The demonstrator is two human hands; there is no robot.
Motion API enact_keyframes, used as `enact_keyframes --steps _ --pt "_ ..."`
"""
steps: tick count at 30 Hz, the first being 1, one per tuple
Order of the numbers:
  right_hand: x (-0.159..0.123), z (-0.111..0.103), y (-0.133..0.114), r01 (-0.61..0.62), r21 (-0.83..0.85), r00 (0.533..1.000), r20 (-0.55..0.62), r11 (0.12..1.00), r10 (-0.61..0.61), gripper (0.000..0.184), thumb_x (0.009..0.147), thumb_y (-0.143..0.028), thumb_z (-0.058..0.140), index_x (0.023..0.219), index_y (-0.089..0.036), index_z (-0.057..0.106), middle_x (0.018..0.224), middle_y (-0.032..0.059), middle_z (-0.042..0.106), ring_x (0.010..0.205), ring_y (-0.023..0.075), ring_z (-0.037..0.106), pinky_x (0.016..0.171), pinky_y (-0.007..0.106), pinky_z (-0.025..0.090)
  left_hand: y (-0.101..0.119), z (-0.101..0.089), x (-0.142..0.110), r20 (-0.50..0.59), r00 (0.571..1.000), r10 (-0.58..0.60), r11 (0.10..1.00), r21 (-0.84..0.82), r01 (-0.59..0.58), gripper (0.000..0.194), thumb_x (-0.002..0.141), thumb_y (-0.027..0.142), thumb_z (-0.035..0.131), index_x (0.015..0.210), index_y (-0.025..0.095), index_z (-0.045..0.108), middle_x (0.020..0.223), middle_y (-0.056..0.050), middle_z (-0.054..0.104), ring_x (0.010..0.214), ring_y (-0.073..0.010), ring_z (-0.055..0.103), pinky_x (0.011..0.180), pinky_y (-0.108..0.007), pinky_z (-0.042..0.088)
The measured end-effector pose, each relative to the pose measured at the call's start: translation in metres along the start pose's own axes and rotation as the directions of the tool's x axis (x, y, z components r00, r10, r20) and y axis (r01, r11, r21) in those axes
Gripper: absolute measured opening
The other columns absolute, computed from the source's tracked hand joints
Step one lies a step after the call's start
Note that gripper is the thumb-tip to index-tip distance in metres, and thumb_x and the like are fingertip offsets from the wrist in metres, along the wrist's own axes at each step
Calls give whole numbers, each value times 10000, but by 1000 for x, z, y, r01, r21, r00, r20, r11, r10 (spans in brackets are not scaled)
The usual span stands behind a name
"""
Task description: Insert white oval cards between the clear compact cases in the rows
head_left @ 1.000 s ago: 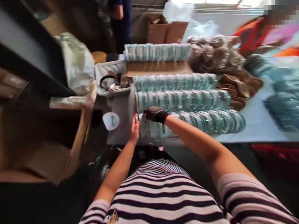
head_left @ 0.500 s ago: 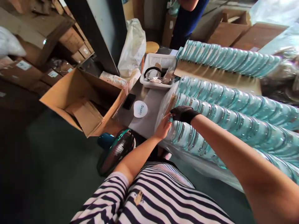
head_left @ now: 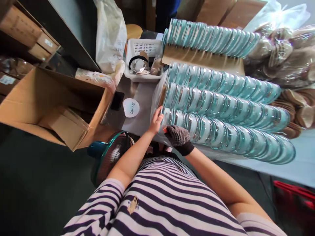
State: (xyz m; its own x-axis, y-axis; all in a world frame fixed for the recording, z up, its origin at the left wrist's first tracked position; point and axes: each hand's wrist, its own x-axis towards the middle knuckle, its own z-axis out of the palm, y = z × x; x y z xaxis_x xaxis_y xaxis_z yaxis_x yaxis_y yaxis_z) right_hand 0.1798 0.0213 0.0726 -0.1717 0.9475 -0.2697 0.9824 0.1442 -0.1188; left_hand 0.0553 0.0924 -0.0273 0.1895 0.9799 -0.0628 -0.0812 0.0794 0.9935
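Four rows of teal pieces point(head_left: 227, 98) line the desk point(head_left: 304, 164). The left hand point(head_left: 155, 122), extended, touches the nearest row's point(head_left: 220, 132) left end; beside it the gloved right hand point(head_left: 178, 136) curls, its grip unclear.

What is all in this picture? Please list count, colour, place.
Table: one, pale, across the middle
Clear packs: four rows, teal, on table
Basket: one, white, back left of table
Card: one, white, left of packs
Flat thing, perhaps phone: one, black, beside card
Brown pieces: many, brown, right of packs
Round wooden top: one, tan, behind basket
Open box: one, brown, left of table
Other boxes: several, brown, left and back
Large bag: one, white, behind open box
Pillar: one, grey, upper left
Fan: one, teal and dark, beside open box
Red thing: one, red, lower right
Shirt: one, dark and white, bottom
Left grip: one, bare, front row's left end
Right grip: one, dark glove, beside front row
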Motion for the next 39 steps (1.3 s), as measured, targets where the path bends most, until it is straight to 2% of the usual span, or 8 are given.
enact_keyframes --steps 4,11,14,18,22,32,35,39 --pt "27 -23 16 -113 12 986 -123 993 114 397 969 -419 432 1170 -190 688 1126 131 694 988 244 648 731 297 393 -2 1 -1 -4 1000 21 1000 15 -20 500 967 396 452 1445 253 449 1562 -65 419 1472 -224 341 1234 -405 222" --pt "93 -66 15 -48 25 975 217 999 42 243 883 -315 543 997 -220 736 985 88 736 899 234 693 696 283 464 -10 3 3 26 1000 -16 998 -55 18 646 936 581 496 1480 250 387 1597 -98 354 1494 -239 302 1225 -415 235" --pt "96 -70 2 101 -122 972 224 987 -72 294 921 -225 470 1037 -147 727 995 164 728 947 288 696 745 352 502 -9 2 3 62 997 35 998 -48 -32 694 916 639 498 1484 257 385 1604 -104 346 1501 -263 285 1223 -447 228" --pt "91 -69 -5 256 -209 960 170 944 -223 359 943 -147 377 1089 -90 700 1057 206 710 1047 320 673 820 405 503 -7 2 3 87 995 58 993 -112 -48 674 924 620 492 1490 270 384 1575 -89 402 1483 -275 321 1213 -469 247" --pt "67 -50 -2 178 -138 979 128 974 -161 362 950 -322 442 1191 -174 668 1075 142 720 989 286 689 781 345 492 -7 2 2 46 999 -5 982 -188 14 653 917 548 514 1479 233 408 1594 -92 367 1483 -277 322 1215 -452 259" --pt "-19 71 -20 59 37 970 235 998 -66 403 994 -300 336 1223 -238 662 1084 104 736 916 220 664 745 306 467 -12 5 1 4 997 83 997 9 -83 590 961 552 428 1462 241 416 1570 -98 399 1477 -250 336 1227 -426 249" --pt "-28 61 -11 37 53 972 232 998 -49 353 983 -335 391 1128 -267 706 1035 68 742 892 205 662 730 289 461 -1 -1 -2 -4 987 160 966 205 -156 600 970 566 397 1474 241 411 1575 -115 383 1478 -257 329 1225 -444 251" --pt "-12 -4 33 -168 15 984 -50 986 168 443 1002 -395 330 1134 -207 709 1060 111 717 906 215 661 702 284 427 27 -1 -9 168 926 339 734 569 -372 605 926 565 515 1445 257 484 1582 -98 379 1509 -307 235 1238 -519 168"
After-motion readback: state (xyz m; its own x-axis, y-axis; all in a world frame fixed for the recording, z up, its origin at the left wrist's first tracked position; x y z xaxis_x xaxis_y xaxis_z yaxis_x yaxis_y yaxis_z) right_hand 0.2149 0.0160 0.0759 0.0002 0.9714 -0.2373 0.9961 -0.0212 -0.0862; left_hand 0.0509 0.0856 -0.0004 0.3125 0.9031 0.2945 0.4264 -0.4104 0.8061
